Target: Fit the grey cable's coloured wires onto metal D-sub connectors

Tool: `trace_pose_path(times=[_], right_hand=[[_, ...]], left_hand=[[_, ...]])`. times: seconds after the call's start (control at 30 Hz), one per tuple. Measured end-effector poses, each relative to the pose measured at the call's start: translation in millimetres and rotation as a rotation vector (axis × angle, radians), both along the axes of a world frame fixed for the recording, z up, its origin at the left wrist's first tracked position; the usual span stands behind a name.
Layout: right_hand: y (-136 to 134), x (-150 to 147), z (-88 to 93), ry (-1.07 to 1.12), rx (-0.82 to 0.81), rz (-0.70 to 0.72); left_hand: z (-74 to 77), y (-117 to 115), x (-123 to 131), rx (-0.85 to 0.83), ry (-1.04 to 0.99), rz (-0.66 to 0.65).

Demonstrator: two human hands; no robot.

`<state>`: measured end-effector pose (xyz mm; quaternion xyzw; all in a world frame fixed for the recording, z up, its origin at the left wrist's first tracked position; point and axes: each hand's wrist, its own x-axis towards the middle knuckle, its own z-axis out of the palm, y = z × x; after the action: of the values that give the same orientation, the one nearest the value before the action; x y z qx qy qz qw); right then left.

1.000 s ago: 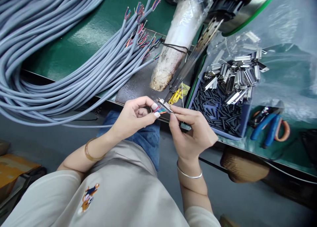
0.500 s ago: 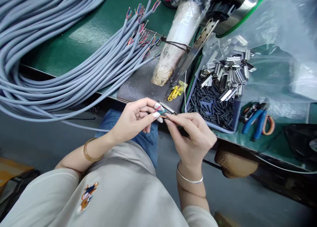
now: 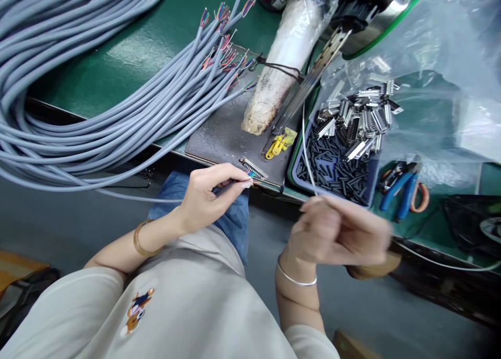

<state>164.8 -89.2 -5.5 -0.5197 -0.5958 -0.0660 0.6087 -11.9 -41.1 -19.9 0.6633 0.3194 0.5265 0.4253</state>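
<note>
My left hand (image 3: 213, 194) is closed, its thumb and fingertips pinching the thin coloured wires (image 3: 251, 176) of a grey cable (image 3: 148, 198) that comes in from the left. Just beyond those fingertips, a metal multi-pin connector (image 3: 253, 168) lies near the front edge of a dark plate (image 3: 219, 134). My right hand (image 3: 338, 231) is off to the right, in front of the bench edge, and smeared by motion. A thin white strand (image 3: 307, 153) runs down to its fingers. Whether they grip it I cannot make out.
Many grey cables (image 3: 129, 134) with stripped ends cover the left. A plastic-wrapped white roll (image 3: 274, 72) and a metal rod (image 3: 301, 87) slant over the plate, near yellow pieces (image 3: 279, 145). A blue tray (image 3: 370, 197) holds connectors and black sleeves, with pliers (image 3: 409, 192) beside it.
My right hand has left the connector and wires and swung to the right. The white strand has shifted right too. The connector now rests on the plate; my left hand still pinches the wires.
</note>
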Motion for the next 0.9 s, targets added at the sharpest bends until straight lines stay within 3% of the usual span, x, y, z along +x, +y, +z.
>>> trace_pose_path(times=[0.07,0.1,0.27,0.4,0.63,0.9], right_hand=[[2,0,-0.1,0.087,0.127,-0.06],[3,-1,-0.4,0.089,0.111,-0.071],[5,-7,-7.8,-0.094,-0.26,0.051],[10,-10,-15.7,-0.062,-0.32,0.18],[18,-11,-15.4,-0.305,-0.18,0.103],[27,-10,-10.7,-0.228,-0.213,0.1]], left_hand=[[1.3,0,-1,-0.171,-0.07,-0.04],[2.7,1,-1,-0.239,-0.101,-0.056],[11.6,6,-1,-0.392,-0.185,-0.127],[11.7,9,-1,-0.376,-0.17,-0.136],[4.2,13,5,-0.368,0.042,-0.018],[12.7,24,6,-0.194,0.103,0.012]])
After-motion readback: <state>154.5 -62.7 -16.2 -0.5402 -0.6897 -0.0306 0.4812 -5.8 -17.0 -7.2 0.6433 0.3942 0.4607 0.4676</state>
